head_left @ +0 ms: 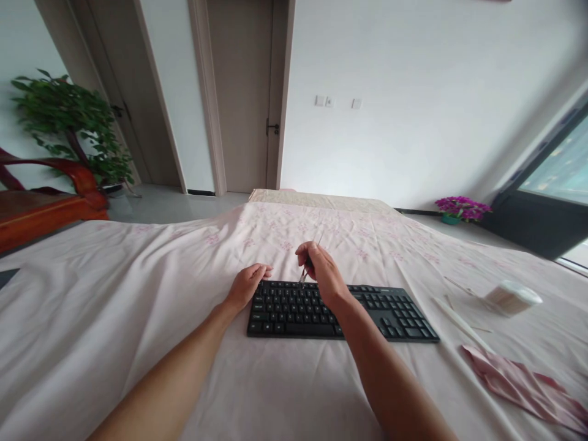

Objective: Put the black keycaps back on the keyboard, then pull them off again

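A black full-size keyboard (303, 309) lies flat on a pale, flower-patterned cloth. At its far left corner rests my left hand (250, 283), fingers bent together and gripping the edge; the fingertips are partly hidden. Over the top key rows, left of the middle, is my right hand (319, 266), pinched round a slim tool (304, 275). Its shiny prong-like tip points down at the keys, a dark part shows between the fingers, and a thin end sticks up above the hand. The exact kind is too small to make out. My right forearm covers part of the keyboard.
To the right are a clear-wrapped tub of thin sticks (513, 298), a long white stick-like tool (466, 323), several loose thin sticks and a folded pink cloth (523, 383). A wooden armchair (50, 196) and a plant (68, 122) stand at left. Purple flowers (463, 208) sit beyond.
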The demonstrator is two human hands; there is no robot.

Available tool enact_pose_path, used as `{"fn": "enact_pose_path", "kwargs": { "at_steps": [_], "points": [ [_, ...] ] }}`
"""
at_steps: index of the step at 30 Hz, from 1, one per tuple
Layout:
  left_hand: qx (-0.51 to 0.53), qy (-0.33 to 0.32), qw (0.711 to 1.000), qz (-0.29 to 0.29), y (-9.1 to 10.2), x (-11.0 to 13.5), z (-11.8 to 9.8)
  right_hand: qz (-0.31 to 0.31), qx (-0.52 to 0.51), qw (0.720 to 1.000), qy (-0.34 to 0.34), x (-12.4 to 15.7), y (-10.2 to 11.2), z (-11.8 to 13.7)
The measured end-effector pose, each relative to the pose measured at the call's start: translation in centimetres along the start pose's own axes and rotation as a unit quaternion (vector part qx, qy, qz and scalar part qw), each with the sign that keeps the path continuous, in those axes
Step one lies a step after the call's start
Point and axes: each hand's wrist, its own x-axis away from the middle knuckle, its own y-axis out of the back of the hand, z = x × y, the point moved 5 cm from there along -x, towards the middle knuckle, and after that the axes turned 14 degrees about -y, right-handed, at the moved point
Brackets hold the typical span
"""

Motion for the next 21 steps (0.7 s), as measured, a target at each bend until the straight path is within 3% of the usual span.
{"fn": "enact_pose_path", "kwargs": {
  "at_steps": [3,9,12,17,21],
  "points": [
    [0.030,-0.002,1.000,0.003,0.3,-0.1,0.3,0.031,0.025,0.999,-0.022,-0.4,-1.9,-2.5],
    [0.170,0.016,0.985,0.032,2.0,-0.4,1.7,0.052,-0.041,0.996,-0.067,-1.0,-4.1,-7.3],
    [0.196,0.017,0.980,0.017,2.7,-0.5,2.0,0.040,-0.040,0.996,-0.072,-1.1,-4.4,-7.9],
    [0.152,-0.002,0.988,0.032,2.6,-0.4,1.1,0.018,0.008,0.998,-0.062,-1.6,-5.0,-7.5],
    [0.127,-0.015,0.992,0.005,2.7,0.0,0.6,0.016,0.061,0.997,-0.050,-1.9,-5.7,-7.3]
  ]
}}
